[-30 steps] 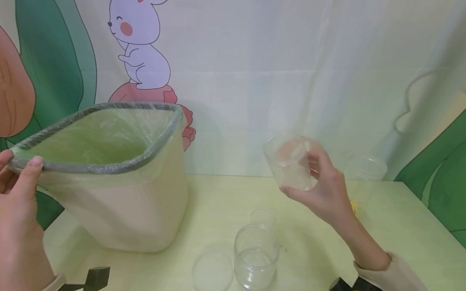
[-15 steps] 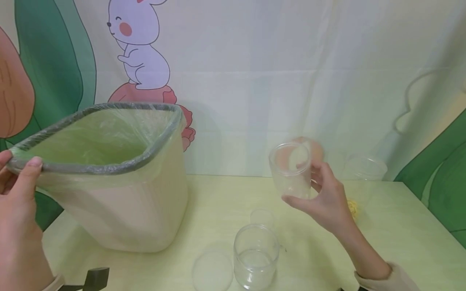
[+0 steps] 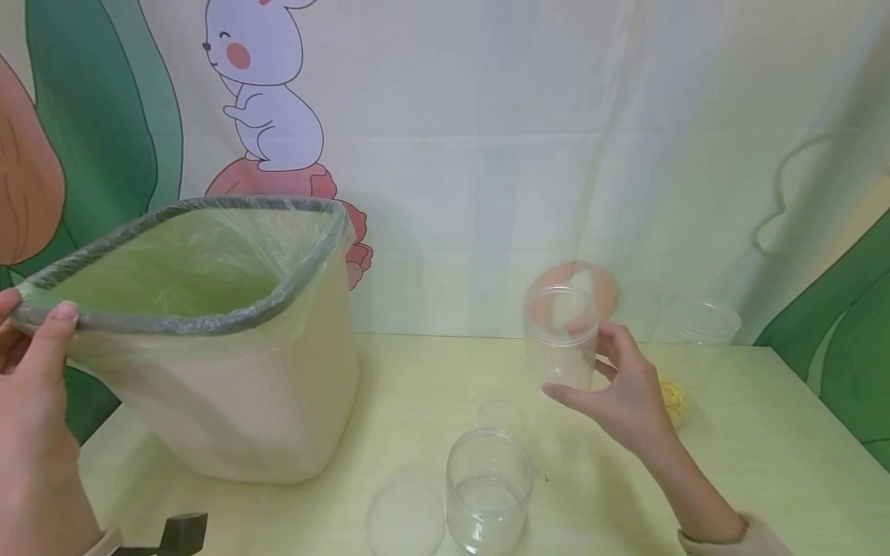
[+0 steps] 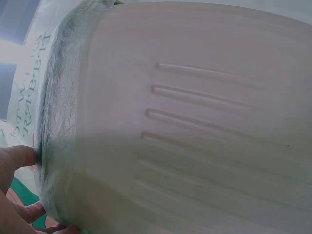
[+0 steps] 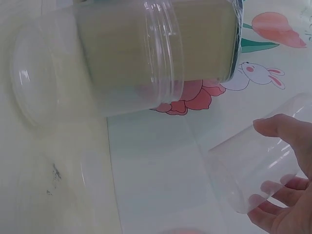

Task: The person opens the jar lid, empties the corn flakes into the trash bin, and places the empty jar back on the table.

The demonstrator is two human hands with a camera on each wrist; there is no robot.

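Observation:
At the left of the head view, my left hand (image 3: 45,394) grips the rim of a pale waste bin (image 3: 243,401) lined with a thin clear bag. Its thumb lies on the outside of the grey rim (image 4: 66,92) in the head view. My right hand (image 3: 629,394) holds a clear plastic jar (image 3: 562,332) by its side, with the thumb near the base. That jar is nearly upright, above the rear part of the table; I see nothing inside it. Another clear open jar (image 3: 489,494) stands at the front, also large in the right wrist view.
A clear round lid (image 3: 405,517) lies left of the front jar, and a smaller clear disc (image 3: 502,417) behind it. A further clear container (image 3: 701,318) stands at the back right, near a yellow crumpled-looking thing (image 3: 672,401). A printed curtain (image 3: 445,170) hangs behind the table.
My right hand has come down and slightly right with the jar, which has turned from tilted to nearly upright. The yellow thing shows more. My left hand stays on the bin's rim.

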